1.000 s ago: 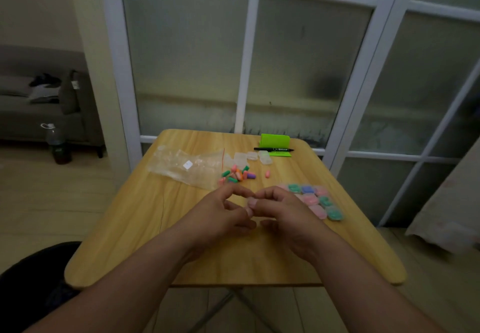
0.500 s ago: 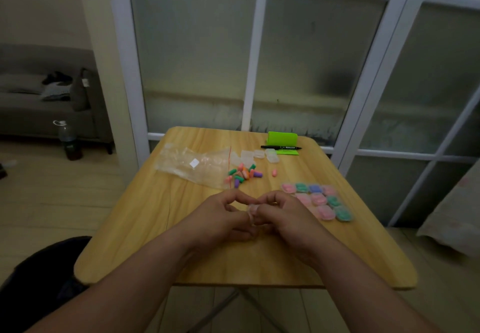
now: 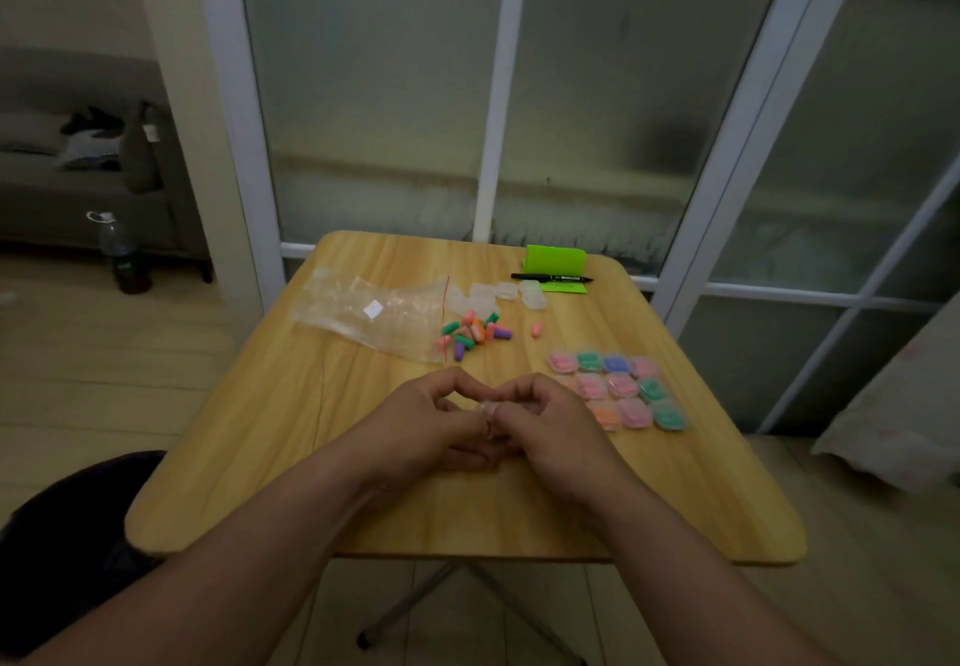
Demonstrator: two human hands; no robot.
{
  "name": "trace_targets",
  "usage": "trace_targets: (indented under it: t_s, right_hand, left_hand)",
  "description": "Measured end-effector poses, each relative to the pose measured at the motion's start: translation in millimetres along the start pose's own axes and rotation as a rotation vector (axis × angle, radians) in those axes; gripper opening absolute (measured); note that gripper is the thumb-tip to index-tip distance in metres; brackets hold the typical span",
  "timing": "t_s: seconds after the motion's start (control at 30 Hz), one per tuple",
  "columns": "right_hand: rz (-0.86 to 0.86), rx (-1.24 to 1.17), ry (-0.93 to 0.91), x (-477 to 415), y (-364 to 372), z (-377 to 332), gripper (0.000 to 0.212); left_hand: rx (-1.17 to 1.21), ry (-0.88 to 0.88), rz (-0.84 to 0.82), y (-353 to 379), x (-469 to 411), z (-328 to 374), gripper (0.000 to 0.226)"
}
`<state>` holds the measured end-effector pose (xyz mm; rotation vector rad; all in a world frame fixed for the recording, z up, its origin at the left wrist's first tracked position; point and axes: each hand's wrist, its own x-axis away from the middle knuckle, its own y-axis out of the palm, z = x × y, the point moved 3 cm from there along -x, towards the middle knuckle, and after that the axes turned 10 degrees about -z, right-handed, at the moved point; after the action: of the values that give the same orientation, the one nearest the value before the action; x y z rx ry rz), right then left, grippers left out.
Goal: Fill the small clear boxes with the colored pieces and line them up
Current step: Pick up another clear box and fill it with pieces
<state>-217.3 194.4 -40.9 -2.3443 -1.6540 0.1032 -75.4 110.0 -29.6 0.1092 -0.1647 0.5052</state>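
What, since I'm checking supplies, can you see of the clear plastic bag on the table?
The clear plastic bag lies flat and crinkled on the far left part of the wooden table. It bears a small white label and a thin red strip along its right-hand end, where loose colored pieces lie at its edge. Its contents cannot be made out.
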Motion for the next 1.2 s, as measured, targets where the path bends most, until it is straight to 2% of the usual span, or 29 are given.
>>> trace_targets:
  t_s: [0.2,0.33,0.5,0.57,0.67,0.77,0.83,0.9,1.0,1.03,1.13,1.2]
  right_hand:
    - [0.090,-0.003,0.038,-3.0,-9.2,1.4,0.013]
    - [0.076,-0.053,0.033,-0.4,-10.9,-1.6,0.011]
    - [0.180,0.114,0.014,-1.4,-14.4,-4.3,0.012]
    - [0.190,0.199,-0.026,-2.8,-17.7,-6.2,0.013]
    - [0.144,0.310,-0.104,-2.6,-18.5,-13.4,0.016]
    - [0.100,0.447,-0.172,-10.2,-8.2,-18.2,0.016]
    - [0.124,0.510,-0.199,-16.5,-4.0,-21.7,0.014]
    - [0.131,0.452,-0.211,-25.3,-1.2,-23.8,0.016]
    - [0.169,0.246,-0.144,-41.5,-1.1,-22.4,0.022]
    - [0.202,0.256,-0.123,-48.6,-1.2,-19.7,0.020]
    - [0.284,0.479,-0.073,-71.2,3.5,-8.9,0.007]
    - [0.330,0.584,-0.040,-84.6,9.1,-3.9,0.005]
  left_hand:
    - [0.078,-0.048,0.034,-4.8,-4.0,1.0,0.029]
    - [0.170,-0.060,0.040,-4.5,-4.9,-0.7,0.031]
    - [0.288,-0.037,0.057,-5.3,-11.6,-3.6,0.038]
    - [0.332,-0.058,-0.002,-4.1,-10.7,-2.5,0.044]
    - [0.354,-0.103,-0.187,1.7,-7.0,-1.8,0.046]
    - [0.260,-0.091,-0.268,6.8,-11.6,-5.7,0.041]
    - [0.239,-0.090,-0.181,9.0,-17.9,-5.9,0.027]
    - [0.313,-0.121,-0.069,6.6,-21.2,-4.6,0.016]
    - [0.459,-0.154,0.087,-5.0,-23.8,-2.7,0.038]
    - [0.513,-0.153,0.141,-10.1,-24.3,-3.2,0.042]
    - [0.656,-0.121,0.276,-23.9,-23.3,-4.2,0.042]
    - [0.704,-0.107,0.311,-31.0,-21.5,-4.7,0.041]
